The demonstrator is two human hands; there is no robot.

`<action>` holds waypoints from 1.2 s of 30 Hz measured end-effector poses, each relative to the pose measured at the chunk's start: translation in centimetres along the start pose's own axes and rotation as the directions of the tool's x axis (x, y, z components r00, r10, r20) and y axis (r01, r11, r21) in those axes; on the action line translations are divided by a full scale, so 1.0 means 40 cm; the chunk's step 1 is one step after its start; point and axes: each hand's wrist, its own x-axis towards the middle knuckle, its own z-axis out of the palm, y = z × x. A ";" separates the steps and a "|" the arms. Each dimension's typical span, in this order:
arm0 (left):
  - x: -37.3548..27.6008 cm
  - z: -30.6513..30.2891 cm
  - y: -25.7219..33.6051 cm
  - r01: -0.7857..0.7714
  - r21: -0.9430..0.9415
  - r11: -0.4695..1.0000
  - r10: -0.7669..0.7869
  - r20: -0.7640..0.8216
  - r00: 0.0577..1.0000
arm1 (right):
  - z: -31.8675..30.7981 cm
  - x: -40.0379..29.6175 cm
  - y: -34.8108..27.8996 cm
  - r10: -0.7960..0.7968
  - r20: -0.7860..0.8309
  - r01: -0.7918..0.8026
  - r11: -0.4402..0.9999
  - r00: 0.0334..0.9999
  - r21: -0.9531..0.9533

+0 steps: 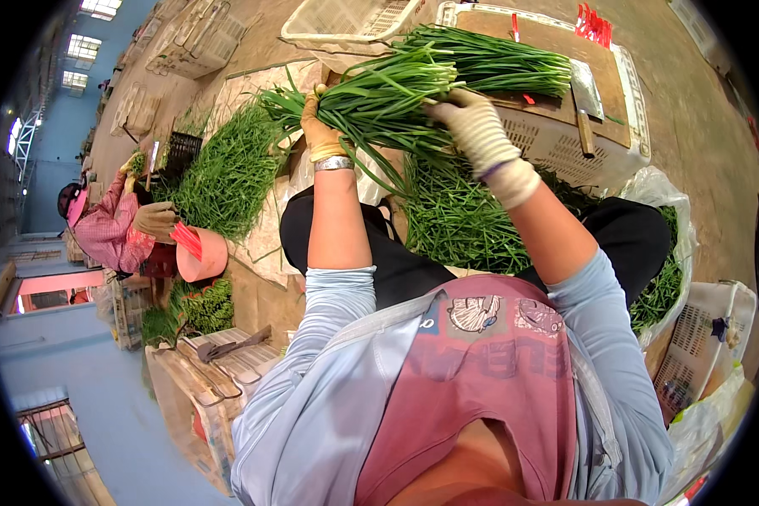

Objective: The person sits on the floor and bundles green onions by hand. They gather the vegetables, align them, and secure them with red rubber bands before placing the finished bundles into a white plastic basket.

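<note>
My left hand (321, 126), in a tan glove, grips a loose bunch of long green Chinese chives (386, 95) near its leafy end. At the pale cut ends, my right hand (474, 126), in a cream knitted glove, touches the stalks with its fingers bent; its fingertips are partly hidden. Behind that bunch lies another bunch of chives (512, 63) on a brown board (544, 31) over a white plastic crate. A cleaver (586, 101) rests on the board at the right, its wooden handle towards me. Red ties (593, 26) lie at the board's far edge.
Loose chive leaves (468, 221) cover the floor between my knees, with another heap (234, 171) to the left. An empty white crate (354, 31) stands ahead. A co-worker (111, 228) sits at the left near a pink bucket (203, 254). A plastic bag (683, 221) holds greens at my right knee.
</note>
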 end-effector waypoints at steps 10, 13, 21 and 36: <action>0.000 -0.009 0.018 -0.048 0.011 0.999 0.050 -0.177 0.983 | -0.052 -0.123 0.091 -0.479 0.085 0.408 0.626 0.874 -0.664; -0.014 0.000 -0.005 -0.063 0.058 0.996 0.071 -0.143 0.987 | 0.022 -0.084 0.057 -0.723 0.096 0.571 0.449 0.684 -0.687; -0.005 -0.024 0.041 0.053 0.031 0.998 -0.044 -0.238 0.970 | -0.155 -0.119 0.111 -0.490 0.108 0.466 0.704 0.865 -0.536; -0.024 -0.026 -0.041 -0.037 0.055 0.998 0.033 0.077 0.996 | 0.024 -0.066 0.119 -0.059 -0.195 0.153 0.846 0.979 0.510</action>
